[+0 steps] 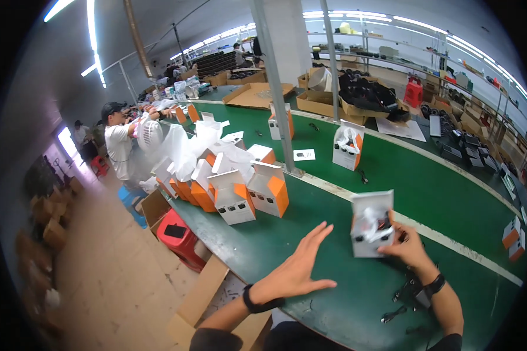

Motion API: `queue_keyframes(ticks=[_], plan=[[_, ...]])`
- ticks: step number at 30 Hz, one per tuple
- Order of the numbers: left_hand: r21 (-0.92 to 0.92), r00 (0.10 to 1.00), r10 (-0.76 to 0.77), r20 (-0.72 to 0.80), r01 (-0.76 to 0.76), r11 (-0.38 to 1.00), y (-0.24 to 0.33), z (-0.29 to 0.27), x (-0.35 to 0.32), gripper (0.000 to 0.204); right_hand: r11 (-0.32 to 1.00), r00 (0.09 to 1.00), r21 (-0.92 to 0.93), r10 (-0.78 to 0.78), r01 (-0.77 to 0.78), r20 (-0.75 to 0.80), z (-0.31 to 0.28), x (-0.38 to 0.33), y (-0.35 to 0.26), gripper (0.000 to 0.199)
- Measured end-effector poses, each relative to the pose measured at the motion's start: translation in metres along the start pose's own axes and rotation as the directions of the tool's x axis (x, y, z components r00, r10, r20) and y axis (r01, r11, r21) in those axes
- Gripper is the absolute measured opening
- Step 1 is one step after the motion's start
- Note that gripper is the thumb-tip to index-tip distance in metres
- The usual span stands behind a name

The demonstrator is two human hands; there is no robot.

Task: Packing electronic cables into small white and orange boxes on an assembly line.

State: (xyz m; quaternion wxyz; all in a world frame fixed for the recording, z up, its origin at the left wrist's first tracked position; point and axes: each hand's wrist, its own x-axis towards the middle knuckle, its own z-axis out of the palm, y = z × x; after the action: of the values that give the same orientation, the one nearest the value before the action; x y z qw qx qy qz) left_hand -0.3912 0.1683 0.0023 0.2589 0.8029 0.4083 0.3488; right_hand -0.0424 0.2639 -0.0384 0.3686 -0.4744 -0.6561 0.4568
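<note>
My right hand (413, 245) grips the lower right side of a small white and orange carton (366, 248), thumb on its front. The carton stands with its lid up, and crumpled clear plastic shows in its mouth. A dark bit shows by my right fingers, too small to name. Left of the carton, my left hand (298, 266) is held over the green bench with fingers spread, touching nothing. Black cables (394, 315) lie beside my right forearm. Several similar open cartons (234, 202) stand grouped at the left, some with white plastic bags (178, 152) sticking out.
A green conveyor belt (404, 169) runs beyond the bench, carrying an open carton (348, 146), a white card (304, 155) and cables. Metal posts (275, 88) rise from the bench edge. A red stool (181, 237) holds a phone. Another person (120, 143) works at the far left.
</note>
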Motion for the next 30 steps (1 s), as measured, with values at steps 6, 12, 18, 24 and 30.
queue_keyframes(ticks=[6, 12, 18, 24, 30], plan=[[-0.222, 0.992, -0.129, -0.005, 0.125, 0.967, -0.018, 0.049, 0.052, 0.127, 0.914, 0.990, -0.406, 0.058, -0.001, 0.130, 0.024, -0.047, -0.026, 0.100], [-0.258, 0.993, -0.098, -0.062, 0.079, 0.963, -0.016, 0.062, 0.064, 0.094, 0.930, 0.951, -0.238, -0.303, 0.281, -0.060, -0.012, -0.079, -0.045, 0.058], [-0.343, 0.971, -0.222, -0.086, 0.180, 0.922, -0.019, 0.070, 0.064, 0.070, 0.718, 0.841, -0.450, -0.511, 0.531, 0.177, 0.024, -0.095, -0.103, 0.030], [-0.399, 0.954, -0.275, -0.116, 0.209, 0.893, -0.015, 0.074, 0.066, 0.065, 0.600, 0.728, -0.453, -0.659, 0.660, 0.187, 0.045, -0.070, -0.098, 0.037], [-0.454, 0.971, -0.232, -0.063, 0.179, 0.873, -0.022, 0.074, 0.068, 0.064, 0.292, 0.670, -0.746, -0.692, 0.599, 0.267, 0.043, -0.036, -0.077, 0.035]])
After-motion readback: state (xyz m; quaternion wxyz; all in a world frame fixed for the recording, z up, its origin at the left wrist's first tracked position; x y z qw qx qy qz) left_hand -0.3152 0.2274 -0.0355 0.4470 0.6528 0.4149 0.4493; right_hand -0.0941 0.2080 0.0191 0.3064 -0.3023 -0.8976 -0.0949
